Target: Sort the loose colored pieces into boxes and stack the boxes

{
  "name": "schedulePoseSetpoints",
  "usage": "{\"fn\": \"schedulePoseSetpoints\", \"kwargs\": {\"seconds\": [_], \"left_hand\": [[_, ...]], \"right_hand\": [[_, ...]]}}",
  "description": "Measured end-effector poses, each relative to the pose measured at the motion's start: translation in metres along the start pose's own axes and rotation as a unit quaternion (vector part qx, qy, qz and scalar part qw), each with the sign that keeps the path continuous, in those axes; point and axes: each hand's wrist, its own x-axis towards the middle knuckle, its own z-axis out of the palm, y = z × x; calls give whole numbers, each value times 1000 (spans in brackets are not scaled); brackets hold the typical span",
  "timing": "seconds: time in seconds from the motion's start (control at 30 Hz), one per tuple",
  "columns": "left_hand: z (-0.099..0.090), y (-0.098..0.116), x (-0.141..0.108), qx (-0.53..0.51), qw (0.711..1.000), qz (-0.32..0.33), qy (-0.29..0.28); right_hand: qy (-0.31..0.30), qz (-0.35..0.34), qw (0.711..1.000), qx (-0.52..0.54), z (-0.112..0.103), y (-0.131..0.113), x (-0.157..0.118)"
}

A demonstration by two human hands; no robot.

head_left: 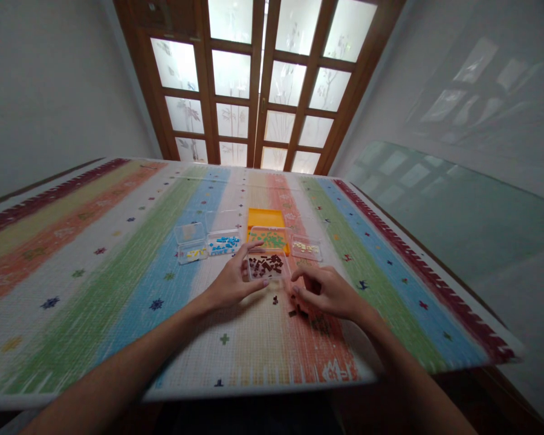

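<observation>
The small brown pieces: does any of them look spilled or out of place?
Yes: a few brown pieces lie loose on the tablecloth, outside the clear box that the left hand holds. They look odd because many others sit inside it.

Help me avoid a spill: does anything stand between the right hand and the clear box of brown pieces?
Nothing visible does: the right hand is just right of the clear box, while the left hand is around its left side.

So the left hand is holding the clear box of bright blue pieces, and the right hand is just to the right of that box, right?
Not quite: the clear box in the left hand contains dark brown pieces, not bright blue ones, as the head view shows. The right hand is just to its right.
</observation>
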Motion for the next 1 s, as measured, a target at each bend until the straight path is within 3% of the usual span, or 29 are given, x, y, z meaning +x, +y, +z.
{"fn": "schedulePoseSetpoints", "kwargs": {"seconds": [0.17,0.37,0.5,0.63,0.83,1.0], "left_hand": [[-1,1,1,-26,1000,-2,0],[-2,-1,1,-7,1000,0,5],[-2,-2,1,-14,1000,-1,2],[-2,-1,1,-26,1000,-6,-3],[1,1,0,-56,998,2,-16],[2,3,-1,-46,999,3,-23]], "right_hand": [[-111,70,991,-38,4,5,-2],[-135,79,986,-62,4,1,3],[-119,40,992,-10,-6,-4,6],[-59,-14,998,32,-17,-9,14],[0,-20,1000,-2,-20,-13,41],[-10,-14,999,-52,-12,-12,58]]}}
